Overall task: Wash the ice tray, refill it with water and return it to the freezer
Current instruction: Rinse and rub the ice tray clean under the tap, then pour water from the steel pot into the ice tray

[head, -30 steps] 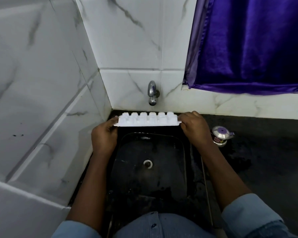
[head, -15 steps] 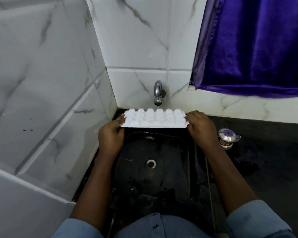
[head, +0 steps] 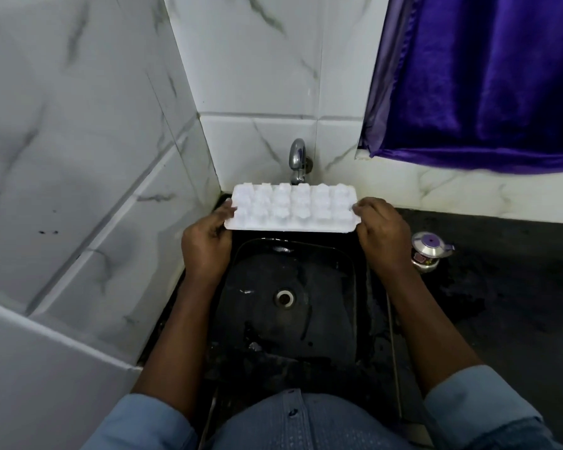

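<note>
no readable text, jar (head: pixel 427 253) label too blurred

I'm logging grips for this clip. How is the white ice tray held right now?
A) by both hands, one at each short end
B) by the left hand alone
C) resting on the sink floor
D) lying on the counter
A: the left hand grips the ice tray at its left end and the right hand grips its right end, above the sink.
</note>
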Demonstrator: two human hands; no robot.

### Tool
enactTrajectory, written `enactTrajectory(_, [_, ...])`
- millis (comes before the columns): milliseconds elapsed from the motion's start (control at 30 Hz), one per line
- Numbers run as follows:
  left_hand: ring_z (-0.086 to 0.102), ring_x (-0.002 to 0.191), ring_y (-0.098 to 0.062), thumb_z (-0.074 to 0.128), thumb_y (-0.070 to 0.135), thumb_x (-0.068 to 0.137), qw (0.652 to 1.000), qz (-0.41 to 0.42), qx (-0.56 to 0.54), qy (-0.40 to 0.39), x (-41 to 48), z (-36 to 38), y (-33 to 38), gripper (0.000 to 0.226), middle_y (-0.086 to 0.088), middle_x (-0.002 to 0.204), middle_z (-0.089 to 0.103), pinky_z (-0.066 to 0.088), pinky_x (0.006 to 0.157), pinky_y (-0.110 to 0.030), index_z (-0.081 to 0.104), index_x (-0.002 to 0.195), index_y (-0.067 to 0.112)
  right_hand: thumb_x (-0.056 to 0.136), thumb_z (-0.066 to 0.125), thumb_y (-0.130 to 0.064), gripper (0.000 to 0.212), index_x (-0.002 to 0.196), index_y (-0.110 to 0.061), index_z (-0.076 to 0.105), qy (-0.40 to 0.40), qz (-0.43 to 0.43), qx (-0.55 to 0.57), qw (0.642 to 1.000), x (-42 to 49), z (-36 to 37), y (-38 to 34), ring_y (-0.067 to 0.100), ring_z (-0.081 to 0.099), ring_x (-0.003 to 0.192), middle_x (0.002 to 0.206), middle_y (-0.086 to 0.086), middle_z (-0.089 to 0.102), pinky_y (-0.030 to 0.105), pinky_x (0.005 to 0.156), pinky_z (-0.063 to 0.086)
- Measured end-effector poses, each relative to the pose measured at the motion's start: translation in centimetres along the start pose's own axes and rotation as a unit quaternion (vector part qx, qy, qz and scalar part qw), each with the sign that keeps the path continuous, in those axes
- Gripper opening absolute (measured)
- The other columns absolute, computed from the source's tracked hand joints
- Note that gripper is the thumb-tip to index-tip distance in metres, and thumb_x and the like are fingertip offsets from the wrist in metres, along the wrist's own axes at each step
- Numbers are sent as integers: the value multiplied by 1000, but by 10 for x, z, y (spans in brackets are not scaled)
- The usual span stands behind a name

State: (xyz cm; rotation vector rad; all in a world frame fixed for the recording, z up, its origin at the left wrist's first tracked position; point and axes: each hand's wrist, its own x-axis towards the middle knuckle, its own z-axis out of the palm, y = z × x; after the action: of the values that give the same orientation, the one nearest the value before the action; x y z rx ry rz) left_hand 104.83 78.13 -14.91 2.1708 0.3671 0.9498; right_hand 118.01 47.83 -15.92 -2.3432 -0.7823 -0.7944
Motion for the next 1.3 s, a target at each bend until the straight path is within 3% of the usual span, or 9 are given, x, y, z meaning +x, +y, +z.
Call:
enactTrajectory(267, [74, 111, -15, 73, 3, 92, 999, -32, 19, -20, 2, 0, -6, 31, 0, 118, 79, 58, 101, -36, 81, 119, 17, 84, 60, -13, 13, 88, -14, 73, -126, 52, -17, 990, 5, -3, -3, 33, 69, 85, 96, 8, 71, 33, 63, 45])
enactTrajectory(433, [57, 139, -11, 71, -3, 96, 971, -114, -155, -143, 2, -1, -6, 25, -1, 148, 63, 46, 116, -29, 77, 109, 17, 83, 72, -10, 13, 81, -23, 72, -194, 137, 95, 967, -2, -3, 7, 16, 67, 77, 79, 0, 70, 30, 63, 37])
enactTrajectory(500, [64, 130, -12, 70, -3, 96, 951, -136, -214, -176, 1, -3, -1, 18, -2, 136, 71, 52, 105, -23, 74, 102, 14, 84, 79, -12, 15, 81, -25, 74, -220, 189, 179, 940, -8, -6, 12, -8, 61, 66, 71, -11, 69, 20, 61, 41])
enactTrajectory(567, [75, 97, -13, 70, 1, 98, 937, -156, -244, -197, 1, -1, 3, 11, 1, 104, 81, 59, 83, -22, 69, 93, 10, 86, 82, -15, 7, 84, -18, 76, -236, 223, 216, 921, -16, -9, 18, -11, 57, 60, 68, -12, 68, 12, 59, 42])
enactTrajectory(667, [64, 77, -23, 70, 8, 100, 930, -185, -255, -188, 2, 12, 4, 23, -18, 86, 65, 55, 72, -34, 58, 83, 17, 93, 76, -22, 9, 88, -16, 77, -194, 295, 257, 900, -29, -13, 27, 1, 57, 54, 72, -1, 72, 21, 55, 49])
enactTrajectory(867, [73, 89, -27, 66, 14, 103, 892, -273, -299, -200, -15, 54, -2, 20, -20, 112, 73, 60, 82, -42, 61, 119, 3, 103, 65, -25, 27, 85, -5, 68, -122, 430, 320, 835, -57, -43, 79, 11, 52, 50, 70, 4, 66, 21, 47, 41])
enactTrajectory(1033, [76, 108, -26, 54, 19, 108, 811, -389, -377, -219, -35, 78, 10, 29, -12, 128, 75, 66, 86, -43, 66, 133, 9, 103, 61, -30, 41, 68, -11, 57, -15, 531, 312, 788, -82, -59, 147, 17, 40, 44, 51, 5, 47, 23, 44, 32])
enactTrajectory(1167, [73, 116, -31, 48, 23, 110, 747, -454, -418, -246, -52, 98, 40, 36, -14, 132, 73, 64, 89, -51, 62, 139, 7, 104, 61, -25, 47, 64, -1, 52, 112, 529, 282, 792, -90, -57, 193, 11, 38, 41, 45, -1, 43, 23, 45, 31])
enactTrajectory(1300, [71, 122, -34, 50, 29, 108, 705, -510, -418, -262, -70, 128, 65, 44, -16, 137, 70, 64, 88, -49, 58, 145, 6, 105, 59, -23, 45, 65, -4, 52, 124, 519, 277, 799, -87, -43, 229, 8, 39, 41, 46, -3, 43, 23, 45, 31])
